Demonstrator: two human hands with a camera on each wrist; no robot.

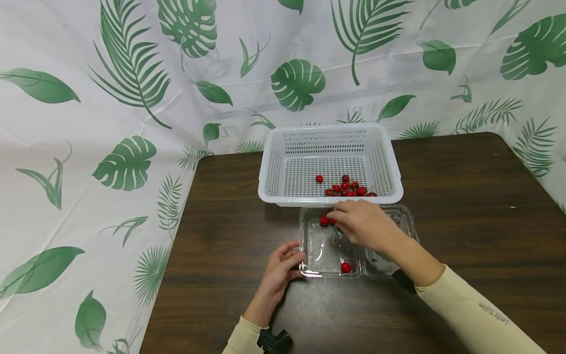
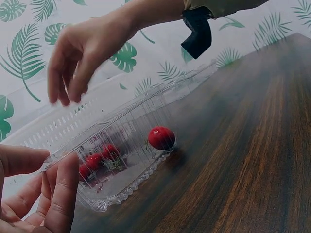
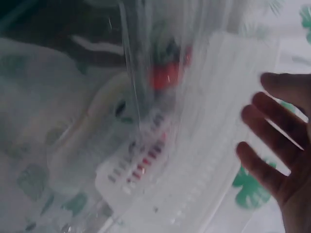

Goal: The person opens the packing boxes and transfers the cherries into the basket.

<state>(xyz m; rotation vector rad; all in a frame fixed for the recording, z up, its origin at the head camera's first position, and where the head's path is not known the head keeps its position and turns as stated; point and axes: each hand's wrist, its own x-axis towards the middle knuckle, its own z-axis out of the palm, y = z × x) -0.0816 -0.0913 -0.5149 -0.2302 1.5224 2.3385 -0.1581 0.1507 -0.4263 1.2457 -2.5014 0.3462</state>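
A clear plastic clamshell box (image 1: 320, 253) lies opened out on the table, just in front of a white basket. Its left edge is pinched between the thumb and fingers of my left hand (image 1: 282, 268), as the left wrist view also shows. Inside, a lone cherry (image 1: 346, 268) sits near the front, and a few more cherries (image 2: 95, 161) are grouped toward the back. My right hand (image 1: 364, 223) hovers over the box near the basket's front rim. Its fingers hang downward and apart in the wrist views, with nothing between them.
The white slotted basket (image 1: 273, 172) stands at the back of the dark wooden table (image 1: 221, 236), with several red cherries (image 1: 350, 193) along its front right. The box's lid half (image 1: 380, 263) spreads to the right. A leaf-patterned sheet (image 1: 247, 59) hangs behind.
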